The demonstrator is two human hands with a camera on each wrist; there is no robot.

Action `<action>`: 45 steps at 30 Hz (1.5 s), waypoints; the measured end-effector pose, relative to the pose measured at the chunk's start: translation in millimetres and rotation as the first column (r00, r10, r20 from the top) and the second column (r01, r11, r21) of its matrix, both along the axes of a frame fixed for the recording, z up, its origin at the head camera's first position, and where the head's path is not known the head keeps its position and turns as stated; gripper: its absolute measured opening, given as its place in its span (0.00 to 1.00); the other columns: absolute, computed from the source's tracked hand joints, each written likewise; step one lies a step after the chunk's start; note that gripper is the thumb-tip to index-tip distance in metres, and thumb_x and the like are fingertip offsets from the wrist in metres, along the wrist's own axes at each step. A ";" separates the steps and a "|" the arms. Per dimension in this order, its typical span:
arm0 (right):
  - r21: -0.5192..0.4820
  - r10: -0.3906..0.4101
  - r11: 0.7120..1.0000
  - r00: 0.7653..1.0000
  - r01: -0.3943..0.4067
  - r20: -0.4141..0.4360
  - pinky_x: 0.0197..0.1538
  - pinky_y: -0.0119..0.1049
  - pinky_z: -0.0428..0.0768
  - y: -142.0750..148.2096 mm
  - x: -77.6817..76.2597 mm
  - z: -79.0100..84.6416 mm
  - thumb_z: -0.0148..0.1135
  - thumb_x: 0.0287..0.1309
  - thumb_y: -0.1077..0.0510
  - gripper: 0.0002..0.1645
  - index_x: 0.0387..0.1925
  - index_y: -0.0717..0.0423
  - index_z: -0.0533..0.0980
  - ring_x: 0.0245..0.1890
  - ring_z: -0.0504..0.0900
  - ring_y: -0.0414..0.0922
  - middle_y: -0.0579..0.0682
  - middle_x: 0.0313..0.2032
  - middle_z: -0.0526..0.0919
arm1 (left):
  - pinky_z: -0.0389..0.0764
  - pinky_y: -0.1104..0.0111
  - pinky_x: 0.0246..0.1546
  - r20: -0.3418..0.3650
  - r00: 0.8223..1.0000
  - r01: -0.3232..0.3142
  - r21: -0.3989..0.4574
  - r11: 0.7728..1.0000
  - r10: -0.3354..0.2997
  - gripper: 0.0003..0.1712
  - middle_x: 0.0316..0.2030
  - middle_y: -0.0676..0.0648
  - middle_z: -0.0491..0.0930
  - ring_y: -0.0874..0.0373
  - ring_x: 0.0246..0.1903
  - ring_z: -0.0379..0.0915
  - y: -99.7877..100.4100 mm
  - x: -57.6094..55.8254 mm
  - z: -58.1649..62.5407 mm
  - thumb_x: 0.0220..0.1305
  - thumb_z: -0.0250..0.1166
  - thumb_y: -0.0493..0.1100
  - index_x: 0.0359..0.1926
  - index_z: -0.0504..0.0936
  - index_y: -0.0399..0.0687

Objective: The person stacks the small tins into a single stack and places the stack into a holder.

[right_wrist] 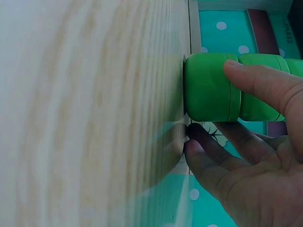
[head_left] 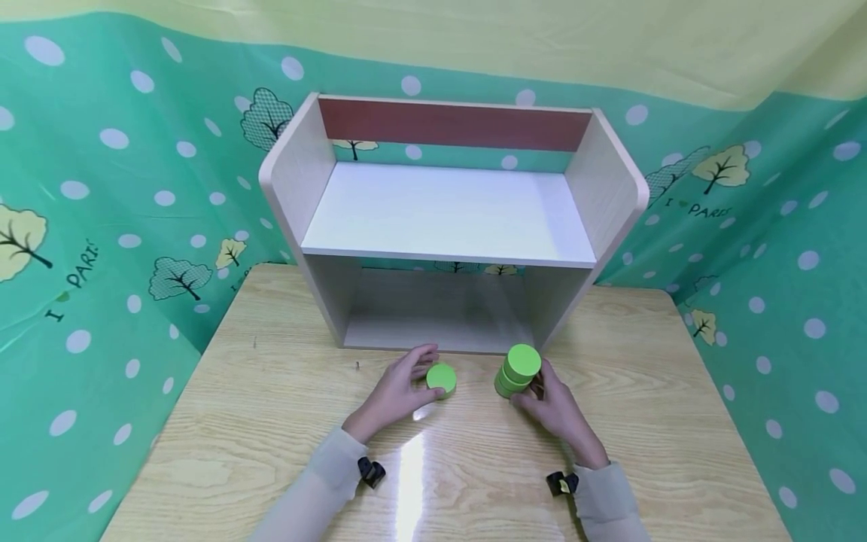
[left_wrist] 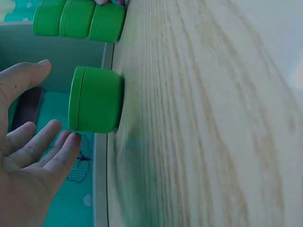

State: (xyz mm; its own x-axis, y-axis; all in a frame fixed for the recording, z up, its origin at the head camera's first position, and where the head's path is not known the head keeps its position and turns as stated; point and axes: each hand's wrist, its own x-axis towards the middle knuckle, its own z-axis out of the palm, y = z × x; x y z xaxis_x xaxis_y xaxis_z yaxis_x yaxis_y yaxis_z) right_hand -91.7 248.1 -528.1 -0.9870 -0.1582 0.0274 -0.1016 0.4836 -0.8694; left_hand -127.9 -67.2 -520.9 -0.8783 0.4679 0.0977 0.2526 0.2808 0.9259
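Note:
Before the shelf, three round green lidded jars (head_left: 521,363) stand in one upright stack on the table. My right hand (head_left: 557,406) is at the stack's right side and grips it. In the right wrist view its thumb (right_wrist: 258,80) lies across the lower jars (right_wrist: 206,94), with the fingers on the opposite side. A single green jar (head_left: 441,375) of the same kind stands upright left of the stack. Around its left side is my left hand (head_left: 396,388), thumb and fingers spread. The left wrist view shows a gap between those fingers and the lone jar (left_wrist: 99,99).
A whitish two-tier shelf unit (head_left: 447,214) with a brown back rail (head_left: 454,120) stands behind the jars, its lower front edge close to them. The wood-grain table (head_left: 257,436) extends to both sides. A green dotted curtain (head_left: 122,181) hangs around it.

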 end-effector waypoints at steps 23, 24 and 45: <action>-0.006 -0.005 1.000 1.000 0.005 0.007 0.66 0.54 0.71 -0.8 -0.3 0.9 0.73 0.56 0.66 0.45 0.70 0.64 0.59 0.65 0.69 0.62 0.69 0.65 0.69 | 0.75 0.62 0.62 0.034 0.999 0.005 0.011 1.000 -0.005 0.44 0.62 0.36 0.72 0.46 0.61 0.72 2.7 -1.2 -8.5 0.57 0.74 0.31 0.72 0.63 0.39; -0.003 -0.005 1.000 1.000 0.005 0.005 0.66 0.54 0.71 -0.6 -0.5 0.4 0.72 0.56 0.66 0.45 0.70 0.65 0.59 0.65 0.69 0.62 0.69 0.65 0.69 | 0.75 0.63 0.61 0.033 0.999 0.006 0.005 1.000 -0.007 0.44 0.62 0.36 0.72 0.46 0.61 0.72 2.7 -1.4 -8.9 0.57 0.74 0.31 0.72 0.63 0.39; -0.017 0.006 1.000 1.000 -0.006 0.010 0.66 0.53 0.70 -0.2 -0.7 -0.1 0.71 0.58 0.66 0.45 0.71 0.66 0.57 0.66 0.68 0.63 0.70 0.66 0.68 | 0.77 0.63 0.60 0.023 0.999 0.026 -0.009 1.000 -0.025 0.44 0.61 0.40 0.74 0.48 0.60 0.73 1.8 -1.1 -13.6 0.57 0.73 0.30 0.72 0.63 0.40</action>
State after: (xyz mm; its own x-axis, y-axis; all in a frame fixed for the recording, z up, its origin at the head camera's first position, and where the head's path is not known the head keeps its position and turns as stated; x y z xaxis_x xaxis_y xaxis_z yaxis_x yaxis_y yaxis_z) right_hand -92.3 247.8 -528.2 -0.9863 -0.1637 0.0206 -0.0961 0.4683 -0.8783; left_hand -128.9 -65.5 -534.5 -0.8680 0.4911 0.0734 0.2389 0.2834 0.9288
